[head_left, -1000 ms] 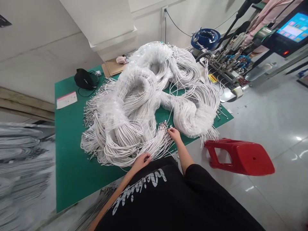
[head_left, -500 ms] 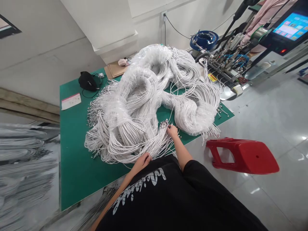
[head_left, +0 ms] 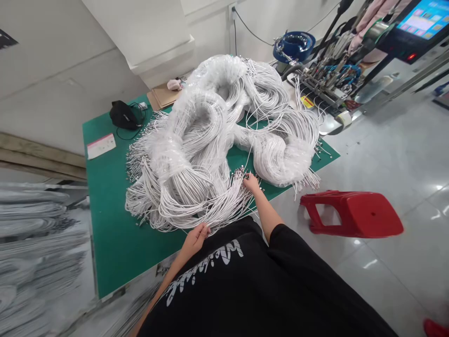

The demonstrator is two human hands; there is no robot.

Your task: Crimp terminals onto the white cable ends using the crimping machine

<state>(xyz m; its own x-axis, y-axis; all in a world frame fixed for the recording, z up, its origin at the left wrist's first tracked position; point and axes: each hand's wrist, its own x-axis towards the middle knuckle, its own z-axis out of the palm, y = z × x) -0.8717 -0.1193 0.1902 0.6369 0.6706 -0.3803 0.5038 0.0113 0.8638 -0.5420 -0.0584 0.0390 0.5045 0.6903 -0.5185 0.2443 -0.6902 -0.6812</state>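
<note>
Right grip: I have the right hand [head_left: 251, 183] at the tipped ends [head_left: 241, 172] of a loose fan of white cables [head_left: 228, 202]. The fingers bend inward, but I cannot tell whether they are clamped on an end or apart.

Left grip: I have the left hand [head_left: 195, 237] beside the fan's near curve, fingers curled. I cannot tell whether a cable is pinched there.

Handling, in my judgement: work one end at a time; take each cable just behind its tip; keep the tips level; steady the curve lightly with the left hand so that neighbouring strands do not snag. Avoid sharp bends.

Location: the fan lies along the near edge of one green counter [head_left: 119, 243], in front of the wrapped coils [head_left: 168, 157].

Count, working outward: two hands; one loose fan, its strands too dense to number; at least three wrapped coils, overlapping, so I hold the figure as a minimum. Toward the far left corner: one black pouch [head_left: 122, 114] and one card [head_left: 101, 146]. To the right: one machine [head_left: 336, 89] with one lit screen [head_left: 423, 19], one blue bowl [head_left: 300, 56] and one red stool [head_left: 379, 221].
</note>
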